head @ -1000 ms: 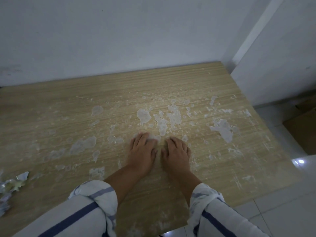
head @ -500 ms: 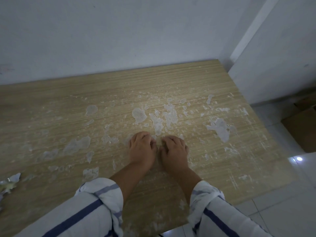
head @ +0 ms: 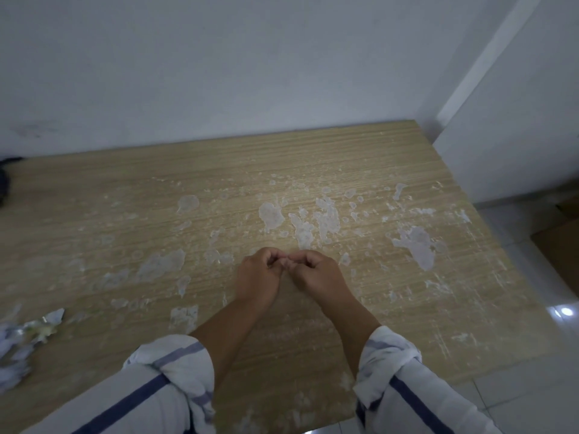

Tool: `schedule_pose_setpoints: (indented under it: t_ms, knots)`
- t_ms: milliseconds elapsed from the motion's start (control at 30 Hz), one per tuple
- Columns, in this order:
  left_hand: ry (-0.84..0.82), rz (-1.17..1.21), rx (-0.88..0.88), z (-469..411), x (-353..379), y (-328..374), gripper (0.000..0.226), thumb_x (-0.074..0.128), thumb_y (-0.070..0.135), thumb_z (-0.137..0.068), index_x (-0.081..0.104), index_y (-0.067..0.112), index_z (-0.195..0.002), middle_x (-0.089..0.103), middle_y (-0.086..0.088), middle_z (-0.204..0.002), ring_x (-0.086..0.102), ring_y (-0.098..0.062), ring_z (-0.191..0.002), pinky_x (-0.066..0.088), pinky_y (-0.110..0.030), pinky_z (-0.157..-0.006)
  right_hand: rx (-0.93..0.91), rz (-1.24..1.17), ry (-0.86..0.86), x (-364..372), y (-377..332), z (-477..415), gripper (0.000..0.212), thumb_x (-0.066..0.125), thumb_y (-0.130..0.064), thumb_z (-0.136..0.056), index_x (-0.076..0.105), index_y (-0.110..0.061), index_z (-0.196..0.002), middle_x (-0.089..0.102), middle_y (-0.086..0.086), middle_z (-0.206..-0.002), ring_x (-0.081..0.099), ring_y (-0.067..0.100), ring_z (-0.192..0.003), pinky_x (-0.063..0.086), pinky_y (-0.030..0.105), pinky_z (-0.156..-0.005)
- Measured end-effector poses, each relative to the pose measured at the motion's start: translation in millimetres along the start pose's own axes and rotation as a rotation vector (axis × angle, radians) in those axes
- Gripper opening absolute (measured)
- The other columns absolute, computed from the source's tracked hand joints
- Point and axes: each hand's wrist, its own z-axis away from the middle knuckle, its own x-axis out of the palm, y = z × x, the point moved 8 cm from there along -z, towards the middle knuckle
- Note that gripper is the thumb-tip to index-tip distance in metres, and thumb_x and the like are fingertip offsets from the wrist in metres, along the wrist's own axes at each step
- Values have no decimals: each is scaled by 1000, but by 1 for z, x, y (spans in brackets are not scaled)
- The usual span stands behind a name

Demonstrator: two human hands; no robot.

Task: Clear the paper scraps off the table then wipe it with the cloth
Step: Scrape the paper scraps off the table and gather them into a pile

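Note:
A wooden table (head: 313,151) is spotted with pale, flat paper scraps stuck to its top, such as one (head: 271,216) just beyond my hands, a larger one (head: 416,245) to the right and another (head: 163,264) to the left. My left hand (head: 258,277) and my right hand (head: 316,274) sit side by side at the table's middle. Their fingers are curled and the fingertips meet over a small pale scrap (head: 285,262), which is mostly hidden between them. No cloth is clearly in view.
A heap of crumpled paper (head: 18,346) lies at the table's left front edge. A dark object (head: 4,180) shows at the far left edge. White walls close the back and right. A brown cardboard box (head: 560,252) stands on the tiled floor to the right.
Both hands lay flat on the table with fingers spread over a scrap. They have since curled, and the fingertips have drawn together into a pinch.

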Motion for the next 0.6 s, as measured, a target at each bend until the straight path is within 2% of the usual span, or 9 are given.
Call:
schedule_pose_setpoints:
  t_ms: [100,167,333,433,533,600]
  knots:
    - [14,34,-31,3,-15,-9,7,58,25,-90,65,24,-89,67,9,-84,61,-6,-77,43,-19,-61,18,-14,-10,13,-6,1,9,61,-15,-83,70,-16,-84,63,-5,-68,53,5,-55,41,21,-52]
    - [31,66,-50,6,-28,-16,7,58,25,-90,64,26,-89,65,11,-82,60,-4,-75,43,-18,-60,21,-13,-33,27,-10,2,10,60,-13,-84,70,-16,-82,61,-6,-64,51,5,-51,40,22,-51]
    - [133,90,-92,12,-84,-42,6,58,22,-89,64,25,-88,62,13,-77,55,1,-69,39,-14,-58,20,-19,-101,78,-25,3,8,61,-13,-85,69,-13,-83,65,1,-74,57,13,-65,46,28,-62]
    - [224,92,-109,17,-130,-65,8,58,19,-89,64,25,-89,61,13,-79,55,-1,-72,37,-10,-59,32,-13,-167,123,-35,7,6,63,-13,-84,70,-14,-83,64,-1,-74,58,11,-66,46,28,-63]
    - [321,56,-56,25,-183,-88,14,56,11,-88,66,18,-94,63,7,-89,59,-12,-88,43,-19,-72,37,-5,-233,175,-46,14,4,66,-11,-82,69,-12,-83,64,0,-73,58,13,-67,48,30,-65]
    - [390,-75,-10,33,-219,-105,17,55,7,-87,67,12,-98,65,-1,-100,55,-20,-100,42,-28,-84,22,34,-271,210,-54,21,4,66,-11,-81,69,-10,-84,64,-1,-73,58,11,-67,47,26,-64]
